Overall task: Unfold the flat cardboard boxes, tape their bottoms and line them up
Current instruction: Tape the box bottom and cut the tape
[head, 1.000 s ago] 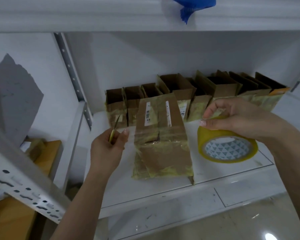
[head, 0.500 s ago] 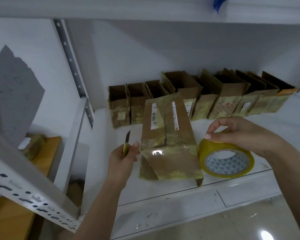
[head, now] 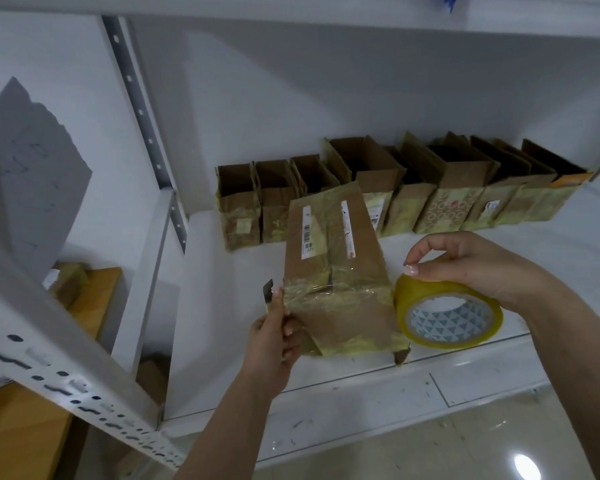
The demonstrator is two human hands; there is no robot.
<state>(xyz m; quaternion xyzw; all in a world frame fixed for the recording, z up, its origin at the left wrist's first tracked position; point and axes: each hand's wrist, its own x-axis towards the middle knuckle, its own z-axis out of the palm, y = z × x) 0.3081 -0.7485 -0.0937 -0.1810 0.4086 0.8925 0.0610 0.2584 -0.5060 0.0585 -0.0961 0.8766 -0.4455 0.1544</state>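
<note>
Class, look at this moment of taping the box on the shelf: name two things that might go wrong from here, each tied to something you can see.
1. The left hand holds a small blade right beside the box; a slip might nick a finger or the cardboard.
2. The box sits near the shelf front edge; pulling on the tape roll in the right hand may drag it off.

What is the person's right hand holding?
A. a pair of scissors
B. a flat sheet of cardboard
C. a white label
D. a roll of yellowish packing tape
D: the right hand grips the top of the roll of yellowish packing tape, standing on the white shelf right beside the taped brown cardboard box.
</note>
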